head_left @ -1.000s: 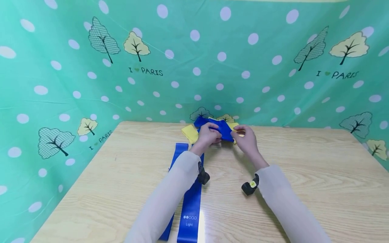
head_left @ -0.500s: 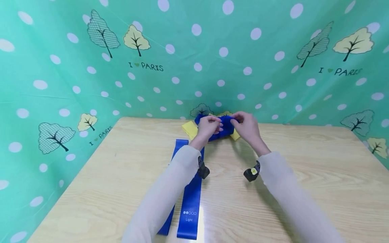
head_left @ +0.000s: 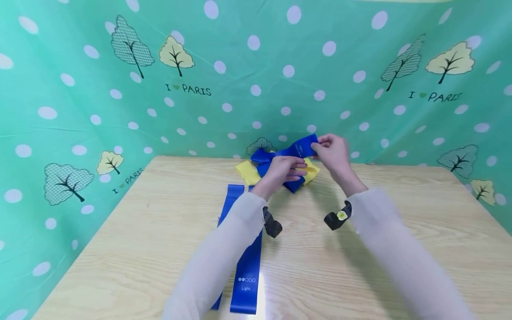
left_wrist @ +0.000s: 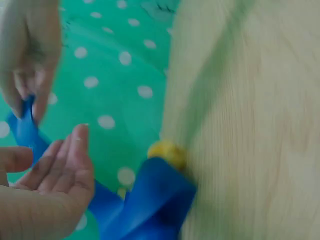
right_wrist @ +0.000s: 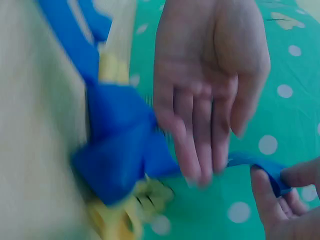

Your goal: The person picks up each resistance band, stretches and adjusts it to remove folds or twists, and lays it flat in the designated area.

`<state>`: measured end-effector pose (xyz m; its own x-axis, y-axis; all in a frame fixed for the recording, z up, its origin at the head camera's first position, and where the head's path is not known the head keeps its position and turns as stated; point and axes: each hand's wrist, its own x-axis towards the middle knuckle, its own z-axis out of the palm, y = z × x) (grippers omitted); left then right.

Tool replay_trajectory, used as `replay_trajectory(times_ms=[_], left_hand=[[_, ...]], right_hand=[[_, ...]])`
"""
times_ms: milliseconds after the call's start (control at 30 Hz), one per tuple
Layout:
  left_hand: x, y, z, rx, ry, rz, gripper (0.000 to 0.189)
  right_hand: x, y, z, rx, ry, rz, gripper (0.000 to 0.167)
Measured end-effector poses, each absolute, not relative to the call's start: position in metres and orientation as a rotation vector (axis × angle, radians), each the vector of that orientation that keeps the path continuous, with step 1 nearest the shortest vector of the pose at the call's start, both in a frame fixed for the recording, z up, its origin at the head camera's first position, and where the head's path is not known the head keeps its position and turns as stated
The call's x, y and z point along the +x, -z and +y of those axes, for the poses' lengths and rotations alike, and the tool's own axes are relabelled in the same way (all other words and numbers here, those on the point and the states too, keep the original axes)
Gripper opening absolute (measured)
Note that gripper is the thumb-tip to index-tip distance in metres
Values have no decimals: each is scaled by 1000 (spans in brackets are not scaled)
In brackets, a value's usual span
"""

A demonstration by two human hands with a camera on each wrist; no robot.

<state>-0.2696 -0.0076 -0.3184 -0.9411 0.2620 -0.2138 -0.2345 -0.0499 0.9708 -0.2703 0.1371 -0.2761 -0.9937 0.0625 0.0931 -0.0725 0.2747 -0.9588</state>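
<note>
My right hand [head_left: 334,151] pinches the end of a blue resistance band [head_left: 305,146] between thumb and fingers, raised at the table's back edge. Small pale print shows on the stretch near that hand. The rest of this band lies twisted and folded [right_wrist: 120,135] over a yellow band [head_left: 248,173]. My left hand [head_left: 280,173] is in front of the blue folds, fingers loosely extended and palm partly turned up. In the left wrist view, the band passes behind the left hand's fingers [left_wrist: 65,170] toward the right hand [left_wrist: 32,60].
A long blue band [head_left: 246,284] marked "Light" lies lengthwise on the wooden table [head_left: 132,249], partly under the left forearm. Behind the table hangs a green dotted cloth [head_left: 224,53] with tree prints. A black camera [head_left: 273,224] sits on the left wrist.
The right hand has moved up and to the right, drawing the blue band's end out of the folds. The left hand's fingers, earlier pinched together at the band, have spread and loosened.
</note>
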Motion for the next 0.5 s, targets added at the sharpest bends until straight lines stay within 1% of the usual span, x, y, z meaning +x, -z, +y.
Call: replay_trajectory(times_ms=[100,167,200,267,333,367,467,500], left_hand=[[-262,322,0,-27,-2135,1694,40],[-256,326,5,-85,-2209,1590,37],[-254,328,7,-117,-2258,1558,32],[-250,333,11,-189,-2339,1562,19],[-247,338,13,-247,-2377,1651,13],[-246,339,14,-271,-2385,1707,13],[-243,341,14,-300,-2321,1939,26],[-242,341,13,-293,-2294,2001,27]], right_hand=[[-264,287,134,-197,-2317,-2139,5],[-257,297,132,-287,-2534,-1944,6],[-253,303,131,-321,-2620,-1850,7],[-244,313,127,-364,-2707,-1746,8],[-234,322,122,-365,-2733,-1737,9],[-229,326,119,-360,-2733,-1746,10],[-218,335,115,-330,-2705,-1807,13],[-215,337,114,-316,-2692,-1829,13]])
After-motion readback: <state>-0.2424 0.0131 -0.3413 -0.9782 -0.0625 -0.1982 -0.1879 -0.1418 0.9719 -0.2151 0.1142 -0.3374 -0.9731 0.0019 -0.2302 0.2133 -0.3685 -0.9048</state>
